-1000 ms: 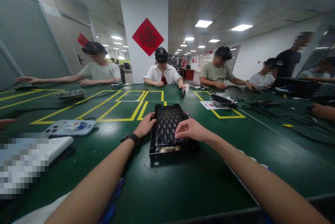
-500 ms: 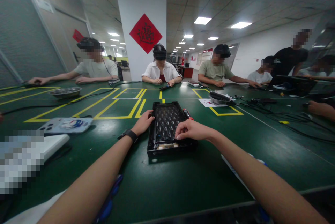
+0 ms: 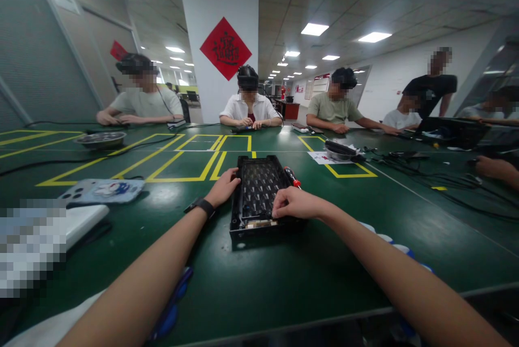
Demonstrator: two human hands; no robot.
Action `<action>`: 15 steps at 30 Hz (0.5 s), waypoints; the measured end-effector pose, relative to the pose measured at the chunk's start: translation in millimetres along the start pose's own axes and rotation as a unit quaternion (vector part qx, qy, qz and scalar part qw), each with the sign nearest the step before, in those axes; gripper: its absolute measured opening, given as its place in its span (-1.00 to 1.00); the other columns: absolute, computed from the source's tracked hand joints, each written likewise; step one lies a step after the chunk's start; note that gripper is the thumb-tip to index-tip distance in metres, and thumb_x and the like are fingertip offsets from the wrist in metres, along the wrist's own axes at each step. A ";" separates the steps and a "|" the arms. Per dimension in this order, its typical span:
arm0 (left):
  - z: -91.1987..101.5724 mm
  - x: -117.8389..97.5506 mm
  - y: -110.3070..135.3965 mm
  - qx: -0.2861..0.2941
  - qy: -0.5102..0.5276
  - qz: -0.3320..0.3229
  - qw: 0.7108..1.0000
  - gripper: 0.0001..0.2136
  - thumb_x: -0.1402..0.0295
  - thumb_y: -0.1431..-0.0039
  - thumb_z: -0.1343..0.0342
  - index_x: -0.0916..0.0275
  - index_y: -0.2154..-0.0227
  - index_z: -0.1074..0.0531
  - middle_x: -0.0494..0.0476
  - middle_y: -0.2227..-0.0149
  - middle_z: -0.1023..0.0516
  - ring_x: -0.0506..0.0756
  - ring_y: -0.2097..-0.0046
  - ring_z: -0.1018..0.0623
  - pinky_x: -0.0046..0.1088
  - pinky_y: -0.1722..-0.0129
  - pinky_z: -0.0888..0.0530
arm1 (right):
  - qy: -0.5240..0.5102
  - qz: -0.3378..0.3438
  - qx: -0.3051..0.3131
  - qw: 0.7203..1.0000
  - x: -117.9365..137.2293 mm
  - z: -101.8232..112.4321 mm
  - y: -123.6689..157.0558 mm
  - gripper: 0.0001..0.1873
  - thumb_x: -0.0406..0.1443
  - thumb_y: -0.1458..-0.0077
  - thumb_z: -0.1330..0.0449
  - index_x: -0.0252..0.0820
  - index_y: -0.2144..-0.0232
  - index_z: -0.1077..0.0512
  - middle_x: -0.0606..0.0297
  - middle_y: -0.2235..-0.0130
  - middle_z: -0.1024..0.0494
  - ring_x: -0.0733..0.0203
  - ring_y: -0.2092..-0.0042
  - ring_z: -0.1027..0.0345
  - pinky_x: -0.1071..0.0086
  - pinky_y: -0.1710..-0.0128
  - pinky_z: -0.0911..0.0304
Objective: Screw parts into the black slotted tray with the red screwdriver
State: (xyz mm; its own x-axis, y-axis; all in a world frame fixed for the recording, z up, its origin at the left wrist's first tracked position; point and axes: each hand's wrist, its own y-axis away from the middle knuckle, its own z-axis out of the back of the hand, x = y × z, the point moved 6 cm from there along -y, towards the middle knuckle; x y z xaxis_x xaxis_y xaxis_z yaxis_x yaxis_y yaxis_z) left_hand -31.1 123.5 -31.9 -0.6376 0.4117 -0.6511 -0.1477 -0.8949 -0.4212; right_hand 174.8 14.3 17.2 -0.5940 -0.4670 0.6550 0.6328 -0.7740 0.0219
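Observation:
A black rectangular casing point(image 3: 260, 180), with rows of small shiny shapes across its inside, lies on the green table. Its near end shows a pale strip point(image 3: 259, 224). My left hand point(image 3: 222, 187) holds the casing's left side, fingers bent against the edge. Over the near right corner, my right hand point(image 3: 292, 202) has its thumb and fingertips pinched together at the casing; whatever they hold is too small or hidden. Just beyond that hand, a red-and-black screwdriver point(image 3: 293, 177) lies along the casing's right side.
To the left are a phone in a printed case point(image 3: 103, 191), a pixelated white object point(image 3: 81, 228) and a metal bowl point(image 3: 101, 140). Another bowl point(image 3: 339, 151) stands on paper at the right, near tangled black cables point(image 3: 405, 166). Several people sit around the table point(image 3: 308, 282).
My right hand stays pinched at the near right corner, its wrist slightly shifted. More of the screwdriver shows. Across the table, the person at left has drawn an outstretched arm in.

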 end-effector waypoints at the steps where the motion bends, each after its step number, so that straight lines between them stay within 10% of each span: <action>1: 0.2 -0.3 0.0 0.000 -0.001 0.000 1.000 -0.56 0.30 -0.09 0.09 0.34 -0.05 -0.20 0.26 -0.05 -0.33 0.15 -0.05 -0.35 -0.25 -0.07 -0.24 | 0.001 -0.003 -0.004 1.000 0.6 0.2 -0.1 -0.84 -0.28 0.16 -0.22 -0.29 0.51 -0.51 0.26 0.40 -0.52 0.32 0.40 -0.33 0.49 0.40 -0.19; 15: -1.2 1.1 0.0 0.004 0.018 0.002 1.000 -0.54 0.28 -0.08 0.09 0.33 -0.05 -0.19 0.24 -0.04 -0.33 0.15 -0.05 -0.34 -0.25 -0.08 -0.22 | 0.031 0.020 -0.070 0.997 4.7 16.2 2.1 -0.67 -0.10 0.13 -0.20 -0.26 0.42 -0.52 0.29 0.47 -0.48 0.35 0.46 -0.24 0.50 0.49 -0.07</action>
State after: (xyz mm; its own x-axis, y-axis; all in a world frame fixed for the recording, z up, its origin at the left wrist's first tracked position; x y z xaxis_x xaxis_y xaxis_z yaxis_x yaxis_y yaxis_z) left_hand -30.9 124.2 -33.3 -0.6099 0.4142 -0.6756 -0.1521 -0.8979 -0.4132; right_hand 181.4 17.5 32.5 -0.6013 -0.5209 0.6059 0.5835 -0.8043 -0.1124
